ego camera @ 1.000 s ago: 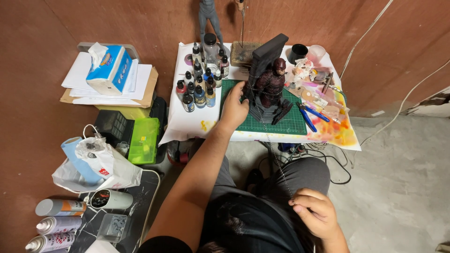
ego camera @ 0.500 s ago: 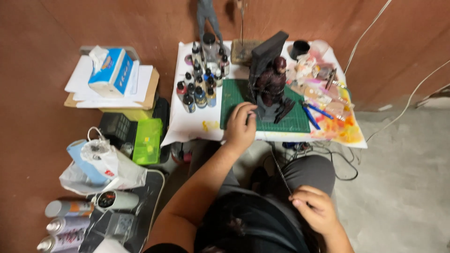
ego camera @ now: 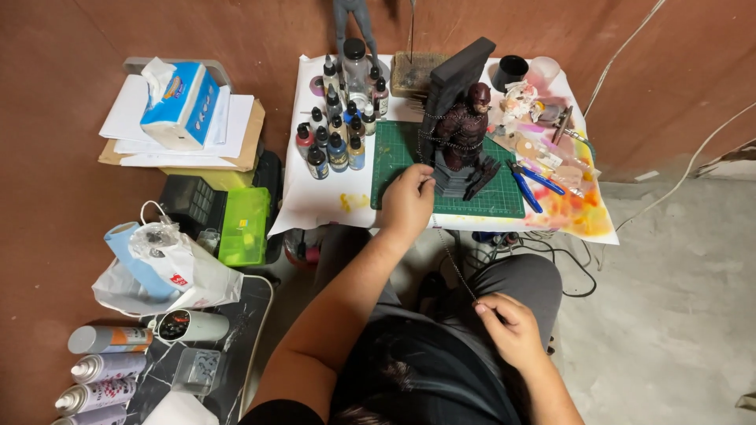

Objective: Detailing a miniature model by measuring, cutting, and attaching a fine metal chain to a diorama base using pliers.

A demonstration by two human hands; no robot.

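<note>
Two hands share one thin chain (ego camera: 450,260): our left hand (ego camera: 408,201) pinches it at the green cutting mat (ego camera: 394,169) on the counter (ego camera: 323,201), just before the dark red figure (ego camera: 465,130); our right hand (ego camera: 512,330) pinches its lower end over the lap. We judge that even tension prevents snagging. A blue-and-white tissue box (ego camera: 179,102) sits left on papers; spray cans (ego camera: 102,370) lie bottom-left.

left arm's stretched way forward, left hand (ego camera: 407,201) knuckles-up with fingers curled in a pinch. right hand (ego camera: 512,330) sits low near the lap, elbow bent, fingertips pinched together too
</note>
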